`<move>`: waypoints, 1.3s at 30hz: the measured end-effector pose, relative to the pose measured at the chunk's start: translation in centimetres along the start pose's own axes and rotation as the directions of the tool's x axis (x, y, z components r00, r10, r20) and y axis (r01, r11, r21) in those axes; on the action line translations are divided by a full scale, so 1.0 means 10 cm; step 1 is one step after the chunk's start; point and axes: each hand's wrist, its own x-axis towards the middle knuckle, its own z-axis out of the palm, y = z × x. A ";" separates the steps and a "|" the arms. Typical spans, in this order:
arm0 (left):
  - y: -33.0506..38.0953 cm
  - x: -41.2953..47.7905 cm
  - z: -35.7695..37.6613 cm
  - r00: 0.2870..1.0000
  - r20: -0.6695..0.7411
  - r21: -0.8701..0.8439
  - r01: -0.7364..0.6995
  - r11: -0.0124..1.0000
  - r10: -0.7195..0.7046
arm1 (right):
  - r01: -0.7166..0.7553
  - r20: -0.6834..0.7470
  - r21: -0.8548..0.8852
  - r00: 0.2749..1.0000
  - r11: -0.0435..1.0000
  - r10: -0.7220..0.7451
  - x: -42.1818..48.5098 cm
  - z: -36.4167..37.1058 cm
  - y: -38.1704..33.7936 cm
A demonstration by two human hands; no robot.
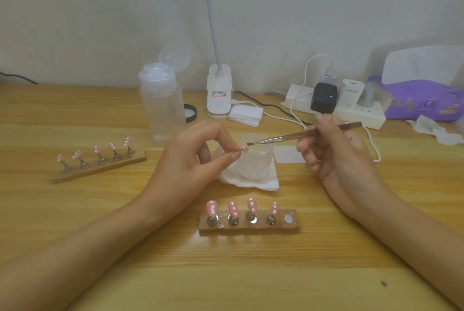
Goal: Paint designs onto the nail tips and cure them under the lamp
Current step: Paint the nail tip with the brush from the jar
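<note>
While the left hand (198, 157) pinches a single nail tip (244, 149) between thumb and forefinger near the middle of the frame, we see the right hand (334, 150) curled round a slim brush (301, 133) whose bristles touch that tip. Both are raised over a white cup (256, 162) that stands on a folded tissue (266, 182) on the desk (226, 273). Below centre we find a wooden holder (251, 228) carrying four pink tips (233, 209), dotted white, on metal stands; its rightmost place shows only a round disc. At the left of the frame a second holder (100, 167) bears five more. Toward the upper middle we note a clear bottle (163, 105) with its lid flipped open, the lamp (218, 95) on its white base, and to the right a power strip (351, 110).
</note>
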 end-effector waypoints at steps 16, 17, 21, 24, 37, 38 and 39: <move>0.01 0.00 0.01 1.000 -0.007 0.014 0.005 1.000 -0.005 | 0.016 0.002 -0.060 1.000 0.998 -0.016 0.03 0.00 0.00; 0.01 0.00 0.01 1.000 -0.007 0.016 0.007 1.000 -0.007 | 0.023 0.022 -0.074 1.000 0.997 -0.021 0.02 0.01 0.00; 0.01 0.00 0.01 1.000 -0.007 0.014 0.013 1.000 -0.013 | 0.008 0.029 -0.090 1.000 0.996 -0.006 0.01 0.03 0.00; 0.01 0.00 0.01 1.000 -0.010 0.015 0.011 1.000 -0.011 | -0.009 -0.012 -0.062 1.000 0.998 0.008 0.03 0.01 0.01; 0.01 -0.01 0.01 1.000 -0.012 -0.014 0.026 1.000 -0.027 | 0.065 0.017 -0.043 0.998 0.997 -0.064 0.01 0.01 -0.01; 0.01 -0.01 0.01 1.000 -0.006 -0.013 0.026 1.000 -0.026 | 0.086 0.043 -0.048 0.996 0.995 -0.084 0.00 0.01 -0.01; 0.01 -0.01 0.01 1.000 -0.003 -0.010 0.026 1.000 -0.026 | 0.102 0.062 -0.061 0.993 0.993 -0.099 0.00 0.03 -0.01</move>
